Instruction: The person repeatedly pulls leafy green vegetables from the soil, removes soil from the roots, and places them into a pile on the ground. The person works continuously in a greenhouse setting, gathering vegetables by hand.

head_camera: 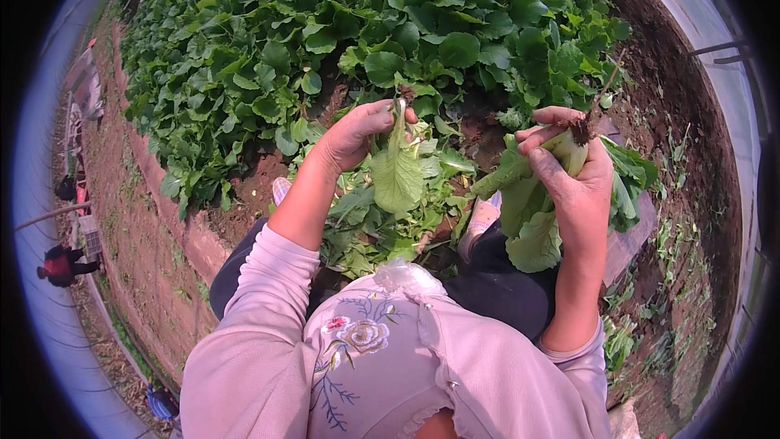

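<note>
My left hand (356,134) pinches a loose pale-green leaf (397,177) by its stalk, and the blade hangs downward. A small clump of soil shows at the stalk's upper end. In my right hand (570,164) is a leafy green plant (530,219), held upside down. Its soil-covered root (583,128) points up past my fingers, and its leaves droop to both sides of the hand. Below and between the two hands, a pile of cut or plucked leaves (359,238) covers the ground between my feet.
A dense bed of leafy greens (365,18) grows in front. Bare soil (670,73) with scattered leaves runs along the right, beside plastic greenhouse sheeting (688,6). Far left, a person (61,265) in red and black is near a crate (90,235).
</note>
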Demonstrator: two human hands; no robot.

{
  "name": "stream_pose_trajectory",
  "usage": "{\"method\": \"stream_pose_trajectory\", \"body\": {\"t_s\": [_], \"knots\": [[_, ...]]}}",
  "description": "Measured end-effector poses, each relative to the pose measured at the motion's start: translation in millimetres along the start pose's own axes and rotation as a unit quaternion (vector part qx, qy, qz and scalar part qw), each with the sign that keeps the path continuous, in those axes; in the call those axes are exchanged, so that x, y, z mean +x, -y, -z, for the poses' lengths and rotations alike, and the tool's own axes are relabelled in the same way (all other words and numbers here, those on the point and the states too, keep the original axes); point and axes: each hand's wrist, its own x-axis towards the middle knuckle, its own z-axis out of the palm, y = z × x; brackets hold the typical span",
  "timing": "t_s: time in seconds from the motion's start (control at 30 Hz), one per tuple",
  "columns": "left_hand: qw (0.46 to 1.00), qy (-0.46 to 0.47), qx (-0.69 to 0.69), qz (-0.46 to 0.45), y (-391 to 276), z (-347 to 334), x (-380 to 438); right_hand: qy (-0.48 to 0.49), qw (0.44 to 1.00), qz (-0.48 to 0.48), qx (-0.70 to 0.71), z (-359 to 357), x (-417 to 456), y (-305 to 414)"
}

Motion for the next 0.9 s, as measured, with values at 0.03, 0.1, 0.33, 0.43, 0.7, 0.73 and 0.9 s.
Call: {"method": "stream_pose_trajectory", "body": {"t_s": [0.03, 0.1, 0.33, 0.43, 0.7, 0.73, 0.9], "knots": [[0.999, 0.013, -0.029, -0.011, 0.9, -4.3, -15.3, -0.003, 1.000, 0.003, -0.009, -2.1, -0.8, -0.7], [1.000, 0.017, -0.006, 0.012, 7.7, -2.7, -48.6, -0.008, 0.999, -0.001, -0.032, -5.6, -2.6, -0.2], [0.661, -0.205, 0.703, 0.162, 81.2, 27.5, -116.8, 0.003, 0.997, 0.024, -0.067, -15.3, -6.5, 0.2], [0.707, -0.251, 0.652, 0.106, 65.0, 6.2, -90.2, 0.001, 0.995, 0.022, -0.094, -14.2, -2.5, -2.5], [0.655, -0.087, 0.751, -0.018, 65.6, -30.3, 98.9, -0.005, 1.000, -0.001, -0.019, 2.3, 2.6, -3.8], [0.641, -0.068, 0.763, -0.047, 71.0, -28.1, 126.1, -0.005, 1.000, -0.011, -0.012, 4.0, 3.1, -1.0], [0.526, 0.060, 0.844, -0.092, 106.5, 24.5, 244.5, -0.005, 0.997, -0.066, 0.027, 13.0, 8.5, 10.6]]}}
